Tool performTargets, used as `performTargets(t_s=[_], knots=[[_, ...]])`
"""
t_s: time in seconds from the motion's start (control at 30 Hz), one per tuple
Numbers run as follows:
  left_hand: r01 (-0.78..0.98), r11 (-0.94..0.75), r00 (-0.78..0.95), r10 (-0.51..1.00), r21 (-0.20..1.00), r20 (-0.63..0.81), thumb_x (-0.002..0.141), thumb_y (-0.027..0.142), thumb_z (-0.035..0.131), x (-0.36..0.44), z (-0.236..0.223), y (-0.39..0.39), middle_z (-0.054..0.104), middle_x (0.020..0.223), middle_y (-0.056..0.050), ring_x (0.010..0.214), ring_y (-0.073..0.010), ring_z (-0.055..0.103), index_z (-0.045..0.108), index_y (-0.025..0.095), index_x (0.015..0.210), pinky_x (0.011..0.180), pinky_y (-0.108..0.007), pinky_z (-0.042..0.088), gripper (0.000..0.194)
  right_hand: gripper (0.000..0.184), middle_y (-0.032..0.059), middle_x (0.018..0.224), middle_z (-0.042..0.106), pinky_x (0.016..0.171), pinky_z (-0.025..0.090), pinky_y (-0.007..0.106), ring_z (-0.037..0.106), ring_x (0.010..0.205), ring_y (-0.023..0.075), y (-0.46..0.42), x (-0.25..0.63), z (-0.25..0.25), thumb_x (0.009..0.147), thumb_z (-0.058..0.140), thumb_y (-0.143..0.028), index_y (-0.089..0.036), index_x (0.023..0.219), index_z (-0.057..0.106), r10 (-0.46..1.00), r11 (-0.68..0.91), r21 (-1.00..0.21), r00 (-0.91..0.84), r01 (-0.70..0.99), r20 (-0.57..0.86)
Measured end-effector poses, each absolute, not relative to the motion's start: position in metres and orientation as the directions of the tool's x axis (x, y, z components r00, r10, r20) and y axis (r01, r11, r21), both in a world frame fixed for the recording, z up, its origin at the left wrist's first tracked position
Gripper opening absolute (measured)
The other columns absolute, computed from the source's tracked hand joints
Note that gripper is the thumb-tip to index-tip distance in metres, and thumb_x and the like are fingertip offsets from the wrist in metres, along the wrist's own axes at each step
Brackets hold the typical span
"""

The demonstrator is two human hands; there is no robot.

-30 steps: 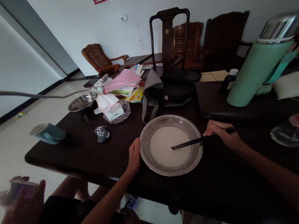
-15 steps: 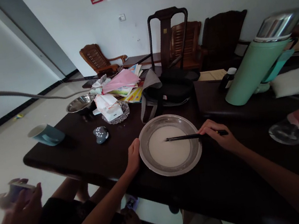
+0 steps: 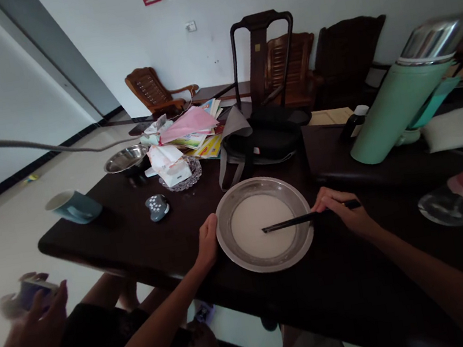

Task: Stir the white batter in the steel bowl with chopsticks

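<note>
A round metal bowl (image 3: 231, 250) holding a milky white liquid (image 3: 257, 210) stands on the dark table. My left hand (image 3: 208, 240) grips its left rim, the thumb lying along the outside edge and the other fingers mostly hidden. Pinched in the fingers of my right hand (image 3: 343, 211) is a pair of dark chopsticks (image 3: 289, 222), held nearly level across the bowl's right rim. Their tips meet the liquid near the middle of the bowl.
Left of the bowl are a grey, white-spotted object (image 3: 158, 207), a blue mug (image 3: 73, 207), tissues (image 3: 171, 165) and a second metal bowl (image 3: 126, 159). A black bag (image 3: 272, 137) lies behind; a green thermos (image 3: 400, 105) stands right. Another person's hands (image 3: 42, 309) hold a phone.
The chopstick tips have moved toward me within the liquid, and the chopsticks now slant slightly. My right hand has shifted a little to the right; my left hand stays on the rim.
</note>
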State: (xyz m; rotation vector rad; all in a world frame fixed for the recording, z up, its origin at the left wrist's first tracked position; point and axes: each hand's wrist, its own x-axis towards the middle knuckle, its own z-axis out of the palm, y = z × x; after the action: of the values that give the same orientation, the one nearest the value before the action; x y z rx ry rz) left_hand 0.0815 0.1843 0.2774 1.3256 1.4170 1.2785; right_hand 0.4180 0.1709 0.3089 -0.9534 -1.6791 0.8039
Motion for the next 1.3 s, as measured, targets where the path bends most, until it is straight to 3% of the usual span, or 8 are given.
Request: performTargets(t_s=[0.13, 0.27, 0.4, 0.6, 0.73, 0.9, 1.07, 1.3], knots=[[0.18, -0.055, -0.132, 0.988, 0.982, 0.08, 0.083, 0.061, 0.051, 0.0817, 0.2777, 0.184, 0.035, 0.061, 0.005, 0.058, -0.0113, 0.031, 0.039, 0.021, 0.06, 0.054, -0.023, 0.033, 0.047, 0.03, 0.0052, 0.079, 0.071, 0.073, 0.049, 0.036, 0.065, 0.077, 0.0203, 0.1714, 0.417, 0.3083, 0.093, 0.055, -0.038, -0.022, 0.074, 0.071, 0.872, 0.485, -0.833, -0.213, 0.265, 0.44], [0.179, -0.057, -0.133, 0.988, 0.982, 0.082, 0.083, 0.06, 0.051, 0.082, 0.2785, 0.1834, 0.035, 0.061, 0.005, 0.058, -0.0115, 0.031, 0.038, 0.021, 0.06, 0.054, -0.024, 0.033, 0.047, 0.037, 0.0044, 0.071, 0.067, 0.067, 0.049, 0.034, 0.063, 0.069, 0.0187, 0.1714, 0.4186, 0.3101, 0.094, 0.051, -0.039, -0.021, 0.067, 0.068, 0.895, 0.445, -0.859, -0.129, 0.251, 0.426], [0.191, -0.053, -0.138, 0.987, 0.98, 0.081, 0.082, 0.061, 0.052, 0.0821, 0.2794, 0.1836, 0.036, 0.06, 0.005, 0.058, -0.0117, 0.032, 0.039, 0.021, 0.059, 0.054, -0.024, 0.034, 0.047, 0.033, 0.0049, 0.075, 0.069, 0.07, 0.05, 0.035, 0.064, 0.073, 0.0199, 0.1707, 0.417, 0.3095, 0.093, 0.054, -0.041, -0.022, 0.07, 0.07, 0.885, 0.461, -0.853, -0.201, 0.243, 0.421], [0.196, -0.051, -0.144, 0.986, 0.979, 0.08, 0.081, 0.062, 0.052, 0.083, 0.2819, 0.1834, 0.038, 0.06, 0.005, 0.058, -0.0119, 0.034, 0.04, 0.021, 0.06, 0.054, -0.024, 0.034, 0.047, 0.036, 0.004, 0.071, 0.067, 0.067, 0.048, 0.035, 0.062, 0.068, 0.019, 0.1703, 0.4193, 0.3092, 0.095, 0.051, -0.039, -0.022, 0.067, 0.067, 0.895, 0.446, -0.866, -0.126, 0.224, 0.428], [0.189, -0.037, -0.147, 0.987, 0.981, 0.066, 0.081, 0.062, 0.051, 0.0834, 0.2811, 0.1828, 0.036, 0.06, 0.005, 0.057, -0.0118, 0.032, 0.039, 0.022, 0.06, 0.053, -0.024, 0.033, 0.047, 0.033, 0.0047, 0.075, 0.07, 0.07, 0.048, 0.036, 0.064, 0.072, 0.0202, 0.1693, 0.417, 0.31, 0.094, 0.053, -0.039, -0.022, 0.07, 0.069, 0.876, 0.474, -0.848, -0.22, 0.237, 0.428], [0.196, -0.047, -0.148, 0.986, 0.98, 0.076, 0.082, 0.06, 0.052, 0.0832, 0.2806, 0.1834, 0.035, 0.06, 0.005, 0.058, -0.0115, 0.031, 0.038, 0.021, 0.059, 0.054, -0.024, 0.033, 0.047, 0.034, 0.0042, 0.073, 0.068, 0.069, 0.048, 0.035, 0.063, 0.071, 0.0192, 0.1697, 0.417, 0.3105, 0.094, 0.052, -0.038, -0.022, 0.069, 0.068, 0.896, 0.444, -0.861, -0.123, 0.248, 0.427], [0.195, -0.043, -0.148, 0.986, 0.98, 0.073, 0.081, 0.06, 0.052, 0.0831, 0.2807, 0.1838, 0.036, 0.06, 0.005, 0.057, -0.0116, 0.032, 0.038, 0.021, 0.059, 0.053, -0.023, 0.033, 0.047, 0.033, 0.0048, 0.076, 0.07, 0.071, 0.049, 0.037, 0.064, 0.074, 0.0206, 0.17, 0.4166, 0.3093, 0.094, 0.053, -0.039, -0.023, 0.071, 0.069, 0.883, 0.465, -0.848, -0.208, 0.255, 0.422], [0.184, -0.049, -0.138, 0.988, 0.982, 0.075, 0.082, 0.06, 0.052, 0.0826, 0.2791, 0.1839, 0.036, 0.06, 0.005, 0.057, -0.0116, 0.032, 0.039, 0.021, 0.059, 0.053, -0.024, 0.033, 0.047, 0.035, 0.0034, 0.072, 0.067, 0.067, 0.048, 0.034, 0.062, 0.069, 0.0185, 0.1714, 0.4185, 0.3071, 0.095, 0.05, -0.037, -0.022, 0.068, 0.067, 0.898, 0.437, -0.87, -0.157, 0.229, 0.41]])
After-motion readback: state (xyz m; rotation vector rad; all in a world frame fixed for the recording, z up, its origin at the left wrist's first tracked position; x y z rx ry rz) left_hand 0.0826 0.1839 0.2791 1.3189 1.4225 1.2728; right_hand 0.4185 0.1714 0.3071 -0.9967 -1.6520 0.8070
